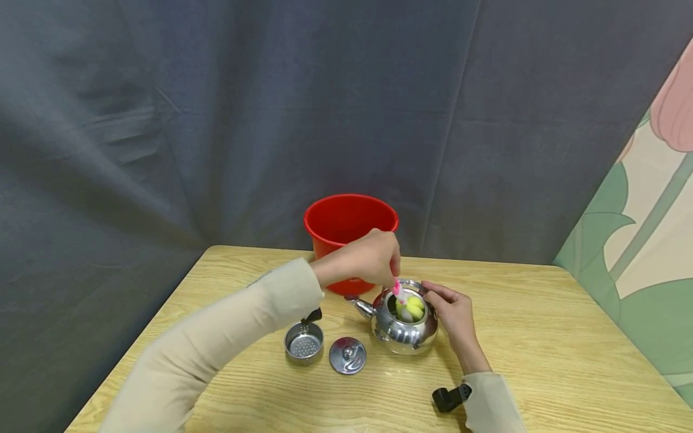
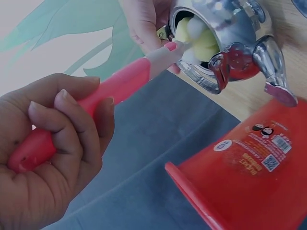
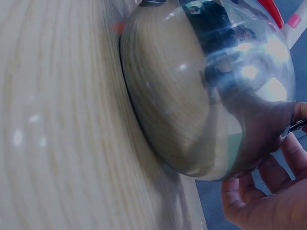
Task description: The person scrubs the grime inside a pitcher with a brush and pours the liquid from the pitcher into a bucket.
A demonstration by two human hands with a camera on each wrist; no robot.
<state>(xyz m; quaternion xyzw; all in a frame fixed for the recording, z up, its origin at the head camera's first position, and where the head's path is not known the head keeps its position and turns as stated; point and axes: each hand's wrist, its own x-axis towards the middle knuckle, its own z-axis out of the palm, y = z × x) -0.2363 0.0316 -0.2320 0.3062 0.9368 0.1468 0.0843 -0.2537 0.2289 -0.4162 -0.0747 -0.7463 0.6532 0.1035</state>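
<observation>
My left hand point(image 1: 376, 255) grips the pink handle of a sponge brush point(image 2: 125, 79), its fingers curled round it. The brush's yellow and white sponge head point(image 1: 415, 308) sits in the mouth of a shiny metal teapot point(image 1: 403, 338). At the teapot's right side, my right hand point(image 1: 453, 310) holds it by the handle, fingertips against the body in the right wrist view. The pot stands on the table, spout pointing left. Left of it lie its round metal lid point(image 1: 348, 355) and a metal strainer basket point(image 1: 304, 346) with a perforated bottom.
A red plastic bucket point(image 1: 352, 219) stands behind the teapot, partly covered by my left forearm. The wooden table point(image 1: 547, 343) ends at a dark grey curtain point(image 1: 303, 108). A flower-patterned panel point(image 1: 644, 252) borders the right side.
</observation>
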